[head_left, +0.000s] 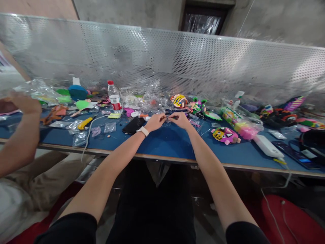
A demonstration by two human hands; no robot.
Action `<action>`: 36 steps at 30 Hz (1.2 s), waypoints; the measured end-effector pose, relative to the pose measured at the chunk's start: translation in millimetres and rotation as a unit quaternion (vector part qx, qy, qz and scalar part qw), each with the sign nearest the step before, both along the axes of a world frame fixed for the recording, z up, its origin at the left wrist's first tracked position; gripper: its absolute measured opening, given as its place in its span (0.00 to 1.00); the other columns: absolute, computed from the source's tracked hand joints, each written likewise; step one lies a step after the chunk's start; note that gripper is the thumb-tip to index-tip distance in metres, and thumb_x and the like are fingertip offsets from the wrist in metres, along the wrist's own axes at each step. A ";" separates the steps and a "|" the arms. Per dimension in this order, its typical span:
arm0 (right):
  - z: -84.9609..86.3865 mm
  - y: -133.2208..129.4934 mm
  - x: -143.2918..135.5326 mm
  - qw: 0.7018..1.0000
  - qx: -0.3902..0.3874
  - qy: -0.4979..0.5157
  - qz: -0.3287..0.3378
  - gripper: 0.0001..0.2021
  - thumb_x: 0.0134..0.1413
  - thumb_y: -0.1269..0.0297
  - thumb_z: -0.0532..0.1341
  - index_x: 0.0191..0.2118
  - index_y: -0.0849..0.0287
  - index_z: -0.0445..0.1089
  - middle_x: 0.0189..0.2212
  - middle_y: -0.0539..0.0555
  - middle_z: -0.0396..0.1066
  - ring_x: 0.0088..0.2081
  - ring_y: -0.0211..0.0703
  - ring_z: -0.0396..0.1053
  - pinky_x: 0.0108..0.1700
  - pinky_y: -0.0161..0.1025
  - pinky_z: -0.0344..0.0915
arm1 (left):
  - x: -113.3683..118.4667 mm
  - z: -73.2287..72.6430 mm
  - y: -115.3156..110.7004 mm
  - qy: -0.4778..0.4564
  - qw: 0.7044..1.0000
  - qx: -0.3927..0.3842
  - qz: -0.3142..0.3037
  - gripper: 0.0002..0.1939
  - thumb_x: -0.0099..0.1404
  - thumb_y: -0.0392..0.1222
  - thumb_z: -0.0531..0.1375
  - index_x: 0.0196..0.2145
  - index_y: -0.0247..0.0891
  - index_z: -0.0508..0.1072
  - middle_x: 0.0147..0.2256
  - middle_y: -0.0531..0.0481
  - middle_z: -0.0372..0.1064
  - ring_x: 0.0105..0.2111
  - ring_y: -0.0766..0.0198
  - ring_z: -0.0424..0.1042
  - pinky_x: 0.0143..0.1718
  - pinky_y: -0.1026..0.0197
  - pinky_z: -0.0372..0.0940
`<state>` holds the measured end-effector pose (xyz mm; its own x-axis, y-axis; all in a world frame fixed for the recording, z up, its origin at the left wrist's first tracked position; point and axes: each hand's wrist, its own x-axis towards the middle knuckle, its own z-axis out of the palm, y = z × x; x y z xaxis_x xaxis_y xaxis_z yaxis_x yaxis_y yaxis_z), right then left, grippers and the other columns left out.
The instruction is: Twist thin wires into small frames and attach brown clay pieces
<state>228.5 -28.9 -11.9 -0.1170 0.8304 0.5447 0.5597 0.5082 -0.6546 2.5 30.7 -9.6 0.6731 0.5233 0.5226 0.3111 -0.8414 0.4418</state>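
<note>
My left hand (156,122) and my right hand (179,120) meet fingertip to fingertip over the middle of the blue table (165,145). The fingers of both are pinched together, and something tiny between them is too small to make out. A white band circles my left wrist. Just left of my left hand lies a black phone-like object (133,125), with white and orange clay-like pieces behind it. Beyond my hands are a dark item and crumpled clear plastic (149,98). Thin clear strands lie near my right hand.
A bottle with a red cap (115,101), a yellow cutter (85,123) and small bags stand or lie left. Colourful clay figures (225,135), a white power bank (267,146) and a phone (296,154) are right. Another person's arm (20,135) reaches in at far left. A perforated metal panel (162,57) rises behind.
</note>
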 end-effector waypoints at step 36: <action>6.4 -10.5 -0.2 0.960 -0.181 0.183 0.110 0.12 0.42 0.56 0.76 0.32 0.54 0.80 0.30 0.52 0.81 0.34 0.48 0.77 0.42 0.45 0.74 | 3.6 3.9 -8.7 0.014 0.998 0.006 -0.061 0.07 0.80 0.39 0.57 0.43 0.41 0.76 0.36 0.47 0.78 0.38 0.55 0.77 0.46 0.55 0.67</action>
<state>228.3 -39.4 -5.5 -0.1666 0.9503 0.2629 0.1637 0.2895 -0.9431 6.1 22.0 -5.7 0.7454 0.4308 0.5087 0.2182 -0.8788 0.4245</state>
